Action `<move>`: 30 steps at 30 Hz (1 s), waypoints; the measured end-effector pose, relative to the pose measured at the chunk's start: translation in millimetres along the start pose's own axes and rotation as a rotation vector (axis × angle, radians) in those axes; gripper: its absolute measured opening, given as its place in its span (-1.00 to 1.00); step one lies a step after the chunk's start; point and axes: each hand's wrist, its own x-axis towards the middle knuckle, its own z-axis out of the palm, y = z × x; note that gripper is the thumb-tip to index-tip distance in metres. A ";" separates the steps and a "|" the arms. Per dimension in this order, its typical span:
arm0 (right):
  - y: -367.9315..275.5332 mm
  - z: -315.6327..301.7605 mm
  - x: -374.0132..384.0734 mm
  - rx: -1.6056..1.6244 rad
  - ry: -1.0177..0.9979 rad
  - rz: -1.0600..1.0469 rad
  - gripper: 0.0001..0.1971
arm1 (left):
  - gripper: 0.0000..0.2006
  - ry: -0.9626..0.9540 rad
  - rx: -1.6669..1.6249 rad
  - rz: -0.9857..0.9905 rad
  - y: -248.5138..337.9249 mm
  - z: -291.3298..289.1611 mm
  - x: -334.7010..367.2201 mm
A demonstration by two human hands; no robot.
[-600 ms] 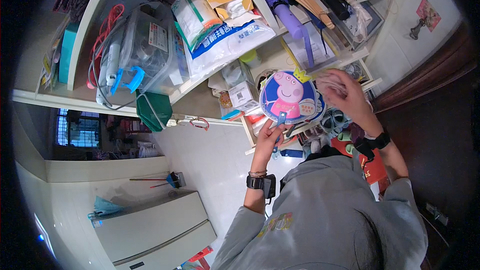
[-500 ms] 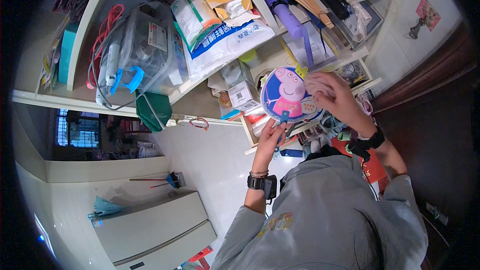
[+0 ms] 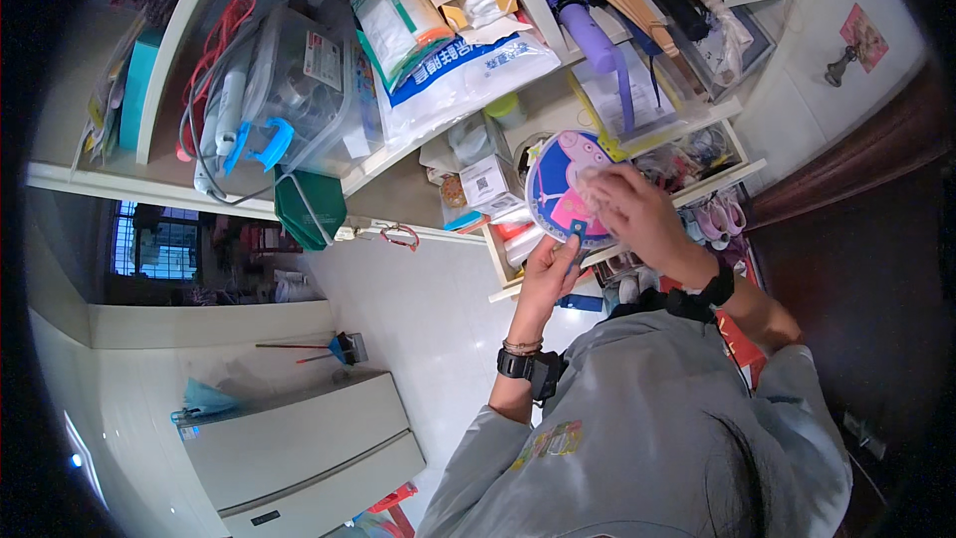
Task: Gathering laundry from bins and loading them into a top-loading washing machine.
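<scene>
My left hand (image 3: pixel 546 271) grips the blue handle of a round hand fan (image 3: pixel 549 187) with a pink cartoon pig on a blue face. The fan is held up over an open drawer, its face turned toward me. My right hand (image 3: pixel 647 224) is closed on what looks like a crumpled pale cloth (image 3: pixel 596 191), pressed against the fan's right half. Fingers and cloth hide part of the pig.
Beneath the fan is the open drawer (image 3: pixel 732 139) holding small items. Shelves above carry a clear plastic box (image 3: pixel 284 90), a white-and-blue packet (image 3: pixel 468 75) and a purple umbrella (image 3: pixel 588 40). A white box (image 3: pixel 490 184) stands left of the fan.
My right hand has moved left and slightly down with the cloth, from the fan's right edge onto its face. My left hand still holds the handle, shifted slightly right.
</scene>
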 end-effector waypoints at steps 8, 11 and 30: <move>-13.9 15.0 -18.6 -0.369 -0.041 -0.468 -0.71 | -0.74 -0.043 -0.054 0.089 -19.8 12.5 6.8; -0.7 8.3 -3.1 -0.281 0.073 -0.443 -0.71 | -0.75 -0.045 0.009 0.079 -10.3 9.0 5.6; -8.1 -2.5 -0.4 -0.286 0.013 -0.243 -0.68 | -0.37 -0.069 0.025 0.078 -6.5 16.8 3.6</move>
